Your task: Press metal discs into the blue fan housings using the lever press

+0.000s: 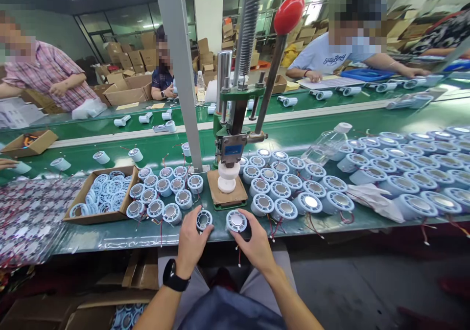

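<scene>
My left hand (191, 237) is closed around a light blue round housing (204, 220) with a slotted rim and a dark centre, at the bench's front edge. Beside it my right hand (253, 237) grips another light blue housing (237, 221), this one with a silver disc in its middle and a thin wire hanging below. Just beyond both hands stands a green hand press (238, 95) with a red knob (289, 14) on its lever. Its white pressing head (226, 177) sits over a brown base plate (227, 193).
A cardboard box (99, 217) of blue rings stands left, near silvery packs (33, 217). Rows of similar housings (282, 207) flank the press. A clear bottle (326, 144) lies at right by crumpled white paper (376, 200). Several people work across the green belt (161, 146).
</scene>
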### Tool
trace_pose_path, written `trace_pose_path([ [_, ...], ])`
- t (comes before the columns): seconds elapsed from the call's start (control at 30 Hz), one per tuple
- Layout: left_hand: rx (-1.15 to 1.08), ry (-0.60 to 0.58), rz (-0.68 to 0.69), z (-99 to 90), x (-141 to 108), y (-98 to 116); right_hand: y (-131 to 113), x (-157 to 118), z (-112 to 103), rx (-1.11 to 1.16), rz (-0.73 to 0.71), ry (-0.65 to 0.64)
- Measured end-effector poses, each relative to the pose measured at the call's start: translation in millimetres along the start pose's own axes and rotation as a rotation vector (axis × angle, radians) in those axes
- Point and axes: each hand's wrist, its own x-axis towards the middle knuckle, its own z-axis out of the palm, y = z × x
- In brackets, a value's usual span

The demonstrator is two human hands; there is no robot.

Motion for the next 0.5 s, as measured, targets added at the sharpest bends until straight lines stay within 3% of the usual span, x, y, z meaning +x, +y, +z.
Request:
trace_pose_path([
  [0.1,-0.104,-0.027,0.04,-7.5,2.4,15.3,-7.2,0.4,14.6,0.059,0.019,-0.054],
  [0.23,-0.036,-0.076,0.128,-7.6,6.3,34.1,-15.7,3.4,38.0,0.158,-0.005,-0.111],
  [0.5,-0.087,-0.008,-0.078,0.5,3.6,34.7,-13.0,1.8,49.5,0.195,-0.006,-0.083],
])
